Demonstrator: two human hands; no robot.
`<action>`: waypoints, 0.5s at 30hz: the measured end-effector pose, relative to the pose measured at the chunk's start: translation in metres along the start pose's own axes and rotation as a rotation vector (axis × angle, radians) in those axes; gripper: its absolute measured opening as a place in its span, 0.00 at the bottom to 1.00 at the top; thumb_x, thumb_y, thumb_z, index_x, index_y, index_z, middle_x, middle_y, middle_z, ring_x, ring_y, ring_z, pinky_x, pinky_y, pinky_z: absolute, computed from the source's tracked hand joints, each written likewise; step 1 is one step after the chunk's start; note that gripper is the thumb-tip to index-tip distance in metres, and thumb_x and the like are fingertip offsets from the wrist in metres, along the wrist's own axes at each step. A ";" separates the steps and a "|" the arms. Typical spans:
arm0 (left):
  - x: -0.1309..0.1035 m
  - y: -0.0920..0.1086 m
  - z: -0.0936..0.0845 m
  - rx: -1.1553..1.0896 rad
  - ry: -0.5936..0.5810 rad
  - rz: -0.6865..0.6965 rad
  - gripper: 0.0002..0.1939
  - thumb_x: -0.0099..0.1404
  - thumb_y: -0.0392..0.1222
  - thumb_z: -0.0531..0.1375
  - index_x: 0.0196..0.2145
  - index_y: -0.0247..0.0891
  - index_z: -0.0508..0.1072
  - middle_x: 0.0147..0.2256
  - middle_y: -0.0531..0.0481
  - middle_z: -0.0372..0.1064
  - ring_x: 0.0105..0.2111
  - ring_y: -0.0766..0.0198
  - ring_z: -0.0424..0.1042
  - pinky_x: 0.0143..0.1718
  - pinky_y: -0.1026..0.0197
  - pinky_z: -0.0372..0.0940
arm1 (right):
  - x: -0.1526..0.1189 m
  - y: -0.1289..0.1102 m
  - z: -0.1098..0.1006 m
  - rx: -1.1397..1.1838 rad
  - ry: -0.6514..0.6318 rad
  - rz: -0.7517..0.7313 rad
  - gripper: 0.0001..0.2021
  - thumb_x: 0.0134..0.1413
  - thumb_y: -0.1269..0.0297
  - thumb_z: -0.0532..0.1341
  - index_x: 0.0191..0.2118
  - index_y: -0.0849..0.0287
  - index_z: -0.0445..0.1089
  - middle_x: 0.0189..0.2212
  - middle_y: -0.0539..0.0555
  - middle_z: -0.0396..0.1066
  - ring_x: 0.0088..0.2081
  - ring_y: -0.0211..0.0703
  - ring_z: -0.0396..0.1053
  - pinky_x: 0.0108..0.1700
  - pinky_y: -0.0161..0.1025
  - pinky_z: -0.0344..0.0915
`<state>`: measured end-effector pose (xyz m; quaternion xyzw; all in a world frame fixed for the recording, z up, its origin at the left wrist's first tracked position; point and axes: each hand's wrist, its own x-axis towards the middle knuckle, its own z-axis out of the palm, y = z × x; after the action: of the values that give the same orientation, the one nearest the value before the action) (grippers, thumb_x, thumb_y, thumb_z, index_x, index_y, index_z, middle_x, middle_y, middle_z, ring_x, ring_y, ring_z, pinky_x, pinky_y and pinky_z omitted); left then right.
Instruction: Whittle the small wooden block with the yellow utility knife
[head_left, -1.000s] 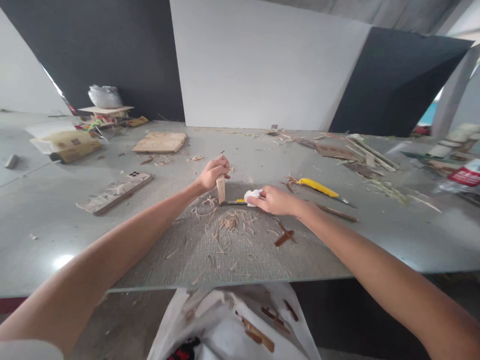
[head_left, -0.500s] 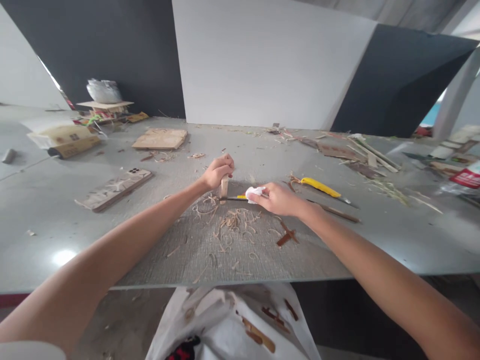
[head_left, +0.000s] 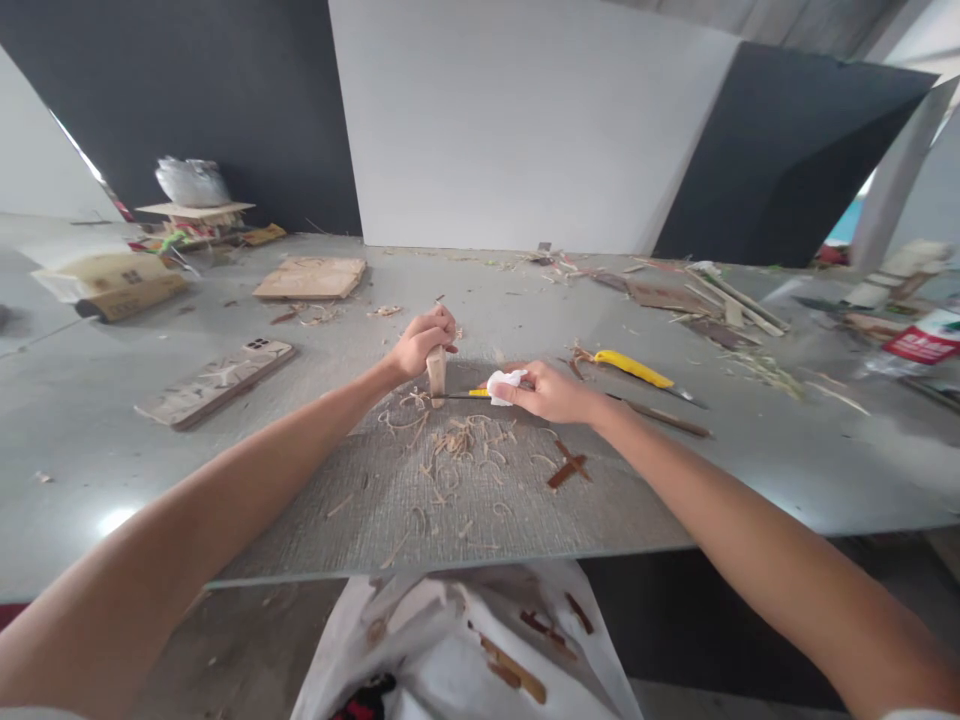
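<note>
- The left hand [head_left: 426, 340] is clenched around the top of the block [head_left: 436, 372], fingers curled over it; the block stands roughly upright on the tabletop [head_left: 517, 310].
- The right hand [head_left: 553, 392], right of the block, pinches a white cloth [head_left: 506, 388] between thumb and fingers. A thin blade [head_left: 459, 397] reaches from the cloth to the block's lower end.
- A yellow piece [head_left: 478, 392] shows between block and cloth, beside the blade.
- Curled shavings [head_left: 457, 438] lie in front of the block, and crossed brown strips [head_left: 570, 468] to its front right.
- A yellow-handled knife [head_left: 634, 368] and a stick [head_left: 667, 420] rest to the block's right.
- Far right of the block, a red label [head_left: 922, 345] has white lettering too blurred to read.
- Left of the block lies a phone-shaped piece [head_left: 217, 385] with dark lens-like spots at one corner; behind it is a flat board [head_left: 311, 278].
- Far left of the block, a tan roll [head_left: 135, 298] bears dark printing, illegible here.
</note>
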<state>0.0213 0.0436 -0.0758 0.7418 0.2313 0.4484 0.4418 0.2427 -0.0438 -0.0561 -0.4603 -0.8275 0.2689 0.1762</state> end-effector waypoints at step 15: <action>-0.001 -0.002 -0.002 -0.104 0.001 0.003 0.04 0.51 0.34 0.52 0.20 0.34 0.60 0.30 0.51 0.53 0.30 0.68 0.59 0.35 0.59 0.68 | 0.000 0.015 -0.005 0.057 -0.092 0.016 0.23 0.53 0.43 0.54 0.38 0.59 0.72 0.26 0.51 0.66 0.27 0.38 0.58 0.29 0.35 0.53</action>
<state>0.0197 0.0446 -0.0771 0.7181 0.2069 0.4605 0.4790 0.2553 -0.0356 -0.0617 -0.4490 -0.8230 0.3145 0.1488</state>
